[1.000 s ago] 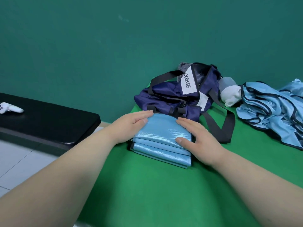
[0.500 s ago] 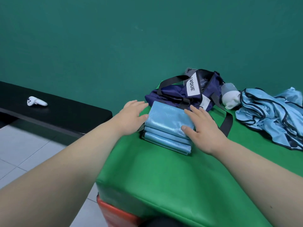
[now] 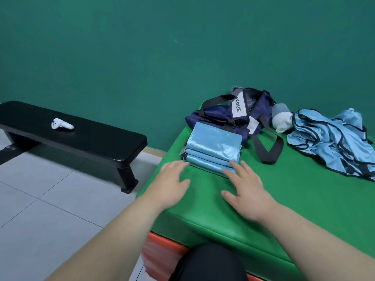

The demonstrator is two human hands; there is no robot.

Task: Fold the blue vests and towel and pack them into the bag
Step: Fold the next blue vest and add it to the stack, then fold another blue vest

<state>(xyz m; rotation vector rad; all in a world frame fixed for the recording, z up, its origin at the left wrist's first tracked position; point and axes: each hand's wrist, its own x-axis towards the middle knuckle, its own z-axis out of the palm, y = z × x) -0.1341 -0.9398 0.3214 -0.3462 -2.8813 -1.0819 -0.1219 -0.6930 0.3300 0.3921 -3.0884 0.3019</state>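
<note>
Resting flat and empty, my left hand (image 3: pixel 172 185) and right hand (image 3: pixel 249 191) touch the folded vests (image 3: pixel 215 142) at the surface's (image 3: pixel 304 189) left edge, before the bag (image 3: pixel 223 116); silky, floppy, so I'd clamp top and underside.

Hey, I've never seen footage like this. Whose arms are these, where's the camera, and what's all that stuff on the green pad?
No machine here: a person wears one wide-angle camera on the head, looking forward and down, so the arms are their own. The left hand and right hand lie open, fingertips at the near edge of a stack of folded blue vests, holding nothing. The stack sits on a green mat in front of a navy bag. Right of the bag lie a white and grey object I cannot identify and a heap of unfolded blue vests. On the left, a black bench carries a white controller.
</note>
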